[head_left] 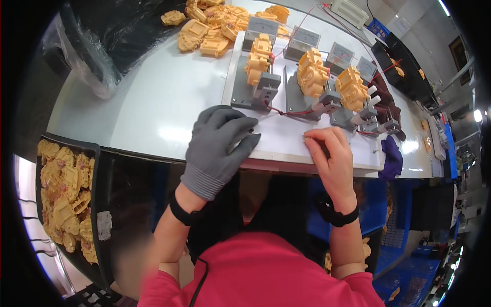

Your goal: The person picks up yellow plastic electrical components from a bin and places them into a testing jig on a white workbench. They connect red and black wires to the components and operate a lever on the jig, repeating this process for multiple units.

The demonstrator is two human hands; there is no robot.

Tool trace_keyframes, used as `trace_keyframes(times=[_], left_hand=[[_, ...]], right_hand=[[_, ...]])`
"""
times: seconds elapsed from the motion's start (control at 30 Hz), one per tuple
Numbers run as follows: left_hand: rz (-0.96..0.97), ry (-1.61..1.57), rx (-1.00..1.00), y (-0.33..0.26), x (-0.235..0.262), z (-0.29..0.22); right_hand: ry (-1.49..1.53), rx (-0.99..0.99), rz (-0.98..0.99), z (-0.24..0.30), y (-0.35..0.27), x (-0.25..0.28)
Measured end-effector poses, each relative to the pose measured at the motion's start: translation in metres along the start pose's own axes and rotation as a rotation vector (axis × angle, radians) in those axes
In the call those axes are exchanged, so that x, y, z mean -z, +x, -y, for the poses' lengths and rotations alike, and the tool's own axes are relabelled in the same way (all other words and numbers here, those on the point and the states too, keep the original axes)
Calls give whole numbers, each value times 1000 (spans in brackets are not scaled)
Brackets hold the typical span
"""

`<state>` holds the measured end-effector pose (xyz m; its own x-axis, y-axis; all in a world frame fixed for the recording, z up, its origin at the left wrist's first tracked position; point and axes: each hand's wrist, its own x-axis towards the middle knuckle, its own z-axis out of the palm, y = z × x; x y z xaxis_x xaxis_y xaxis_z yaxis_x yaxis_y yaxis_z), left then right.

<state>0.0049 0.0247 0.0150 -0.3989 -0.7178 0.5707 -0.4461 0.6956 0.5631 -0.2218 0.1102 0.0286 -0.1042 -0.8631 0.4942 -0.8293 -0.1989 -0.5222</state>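
Observation:
My left hand (217, 143), in a grey knitted glove, hovers over the front edge of a white board (286, 143). Its fingers are bent, with a gap between thumb and forefinger; a tiny dark spot shows in that gap, too small to name. My bare right hand (332, 153) is above the same board, thumb and forefinger brought together at the tips. Whatever they may pinch cannot be made out. Beyond both hands, three tan plastic housings (259, 59), (313, 74), (352, 88) sit upright on grey test fixtures (240, 89) joined by red wires.
Grey dial meters (303, 42) stand behind the fixtures. Tan parts (215, 30) are heaped at the far left, beside a black plastic-lined container (123, 36). A dark bin of tan parts (66, 194) is at my left. A purple cloth (391, 158) lies right of the board.

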Motion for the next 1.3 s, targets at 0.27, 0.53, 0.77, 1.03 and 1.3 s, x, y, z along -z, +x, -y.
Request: trace_keyframes(times=[0.27,0.53,0.77,1.03,1.3], left_hand=[[-16,-10,44,3,-9,-2],[-42,-36,69,2,-11,-4],[0,-44,83,1,-8,-4],[-32,-48,98,0,-10,-5],[-21,-41,61,-1,-10,-2]], right_hand=[[15,6,-13,-2,0,1],[5,1,-6,-2,-1,1],[15,-10,-7,-2,-1,1],[7,10,-12,-2,-1,1],[-4,22,-17,-2,0,1]])
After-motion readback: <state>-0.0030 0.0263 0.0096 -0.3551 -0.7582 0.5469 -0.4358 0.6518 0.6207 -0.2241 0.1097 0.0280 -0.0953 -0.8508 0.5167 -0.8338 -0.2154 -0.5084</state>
